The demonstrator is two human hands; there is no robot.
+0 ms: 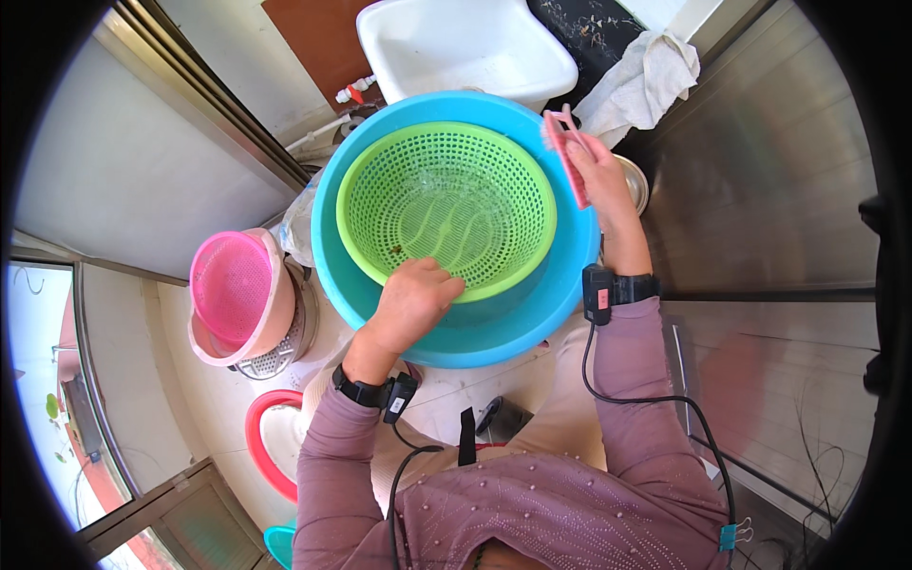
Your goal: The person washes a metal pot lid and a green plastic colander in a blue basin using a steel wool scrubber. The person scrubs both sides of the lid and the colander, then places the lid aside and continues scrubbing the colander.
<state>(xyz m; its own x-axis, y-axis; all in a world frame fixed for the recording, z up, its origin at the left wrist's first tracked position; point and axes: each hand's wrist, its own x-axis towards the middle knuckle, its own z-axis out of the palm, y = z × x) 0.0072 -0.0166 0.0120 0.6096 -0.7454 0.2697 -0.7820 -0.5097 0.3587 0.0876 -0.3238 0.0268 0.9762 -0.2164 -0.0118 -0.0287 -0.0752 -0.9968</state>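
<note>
A green plastic colander rests tilted inside a large blue basin with water in its lower part. My left hand grips the colander's near rim, its fingers folded over the edge. My right hand holds a pink scrubbing brush by its handle, above the basin's right rim and apart from the colander, bristles facing left. A small dark bit lies in the colander near my left fingers, and its mesh looks wet.
A white sink stands beyond the basin, with a grey cloth to its right. Pink baskets sit stacked at left. A red-rimmed tub is on the floor at lower left. A metal panel borders the right side.
</note>
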